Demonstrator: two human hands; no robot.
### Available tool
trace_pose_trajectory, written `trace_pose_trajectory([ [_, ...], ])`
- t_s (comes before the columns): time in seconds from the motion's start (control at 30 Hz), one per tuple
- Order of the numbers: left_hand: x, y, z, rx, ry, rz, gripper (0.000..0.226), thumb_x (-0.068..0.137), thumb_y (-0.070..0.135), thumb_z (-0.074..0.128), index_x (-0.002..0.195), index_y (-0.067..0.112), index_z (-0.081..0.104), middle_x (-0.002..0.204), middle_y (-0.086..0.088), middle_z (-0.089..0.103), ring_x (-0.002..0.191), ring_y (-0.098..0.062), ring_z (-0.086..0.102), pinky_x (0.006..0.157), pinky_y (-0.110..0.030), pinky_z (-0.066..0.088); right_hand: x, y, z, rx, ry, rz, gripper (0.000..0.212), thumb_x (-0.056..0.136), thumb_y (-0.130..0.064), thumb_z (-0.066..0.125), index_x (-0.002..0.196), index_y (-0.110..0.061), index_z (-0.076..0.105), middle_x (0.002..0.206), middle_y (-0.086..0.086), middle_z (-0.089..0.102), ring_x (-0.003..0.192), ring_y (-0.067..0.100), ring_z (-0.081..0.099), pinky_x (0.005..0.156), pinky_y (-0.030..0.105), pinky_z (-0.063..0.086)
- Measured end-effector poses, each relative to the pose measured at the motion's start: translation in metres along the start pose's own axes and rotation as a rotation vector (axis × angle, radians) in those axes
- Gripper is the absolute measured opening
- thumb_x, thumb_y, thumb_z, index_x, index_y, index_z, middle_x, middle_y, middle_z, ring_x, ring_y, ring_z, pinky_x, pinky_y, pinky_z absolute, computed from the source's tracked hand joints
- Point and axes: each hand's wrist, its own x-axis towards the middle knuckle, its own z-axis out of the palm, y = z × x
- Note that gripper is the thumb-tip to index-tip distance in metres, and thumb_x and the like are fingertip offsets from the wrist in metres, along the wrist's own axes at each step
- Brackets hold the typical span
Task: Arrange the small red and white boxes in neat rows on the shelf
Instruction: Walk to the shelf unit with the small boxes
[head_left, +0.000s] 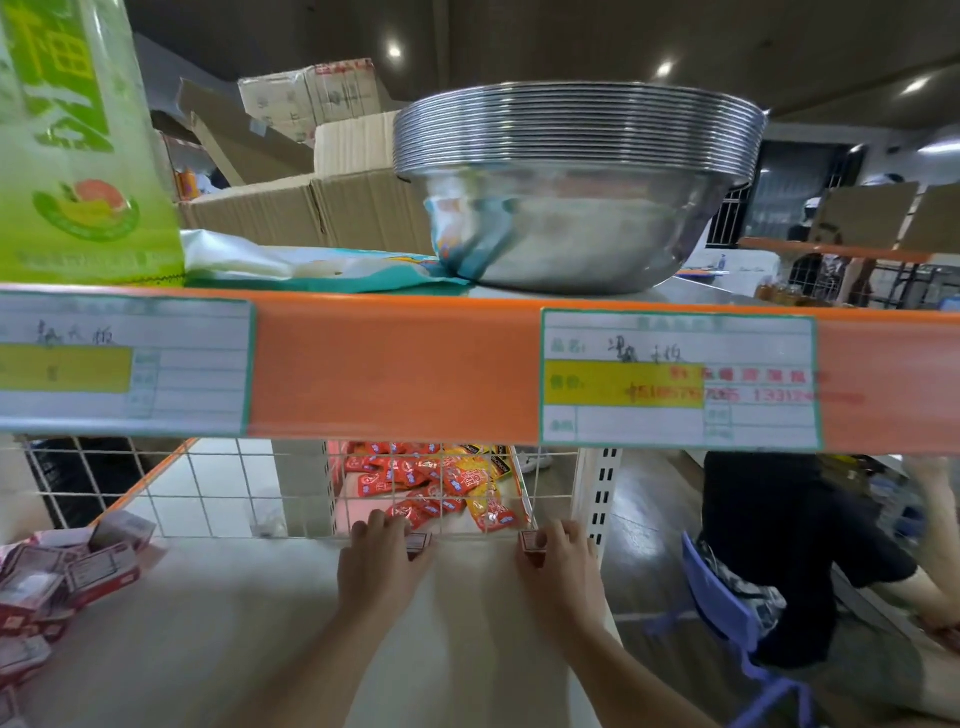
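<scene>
My left hand (382, 558) grips a small red and white box (420, 544) at the back of the white shelf (249, 623), close to the wire grid. My right hand (558, 561) holds a second small red and white box (531, 545) at the same depth, a little to the right. Both boxes are mostly hidden by my fingers. A loose pile of small red and white boxes (57, 577) lies jumbled at the shelf's left edge.
A white wire grid (208, 493) closes the shelf's back; red and yellow sachets (436, 488) lie behind it. An orange beam (395, 364) with price labels crosses overhead, carrying stacked steel bowls (571, 182). A person in black (779, 545) sits at right on a blue stool (727, 603).
</scene>
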Motion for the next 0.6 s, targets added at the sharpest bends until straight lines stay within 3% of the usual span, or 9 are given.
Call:
trace_pose_trajectory([
  [0.4, -0.0038, -0.0073, 0.0017, -0.014, 0.029, 0.060, 0.041, 0.073, 0.059, 0.067, 0.086, 0.021, 0.065, 0.088, 0.001, 0.058, 0.081, -0.024, 0.058, 0.056, -0.032, 0.044, 0.0045, -0.0045, 0.0019, -0.064, 0.006, 0.041, 0.020, 0.081, -0.035, 0.062, 0.092, -0.019, 0.054, 0.109, 0.000, 0.048, 0.099, 0.022, 0.048, 0.070, 0.033, 0.045],
  [0.6, -0.0053, -0.0050, -0.0062, -0.088, -0.033, 0.013, 0.046, 0.077, 0.063, 0.061, 0.101, 0.024, 0.060, 0.102, 0.004, 0.054, 0.096, -0.020, 0.053, 0.065, -0.034, 0.048, 0.0060, -0.0043, -0.0014, -0.049, -0.030, 0.057, 0.023, 0.080, -0.037, 0.061, 0.096, -0.022, 0.053, 0.112, 0.000, 0.048, 0.100, 0.022, 0.050, 0.076, 0.034, 0.046],
])
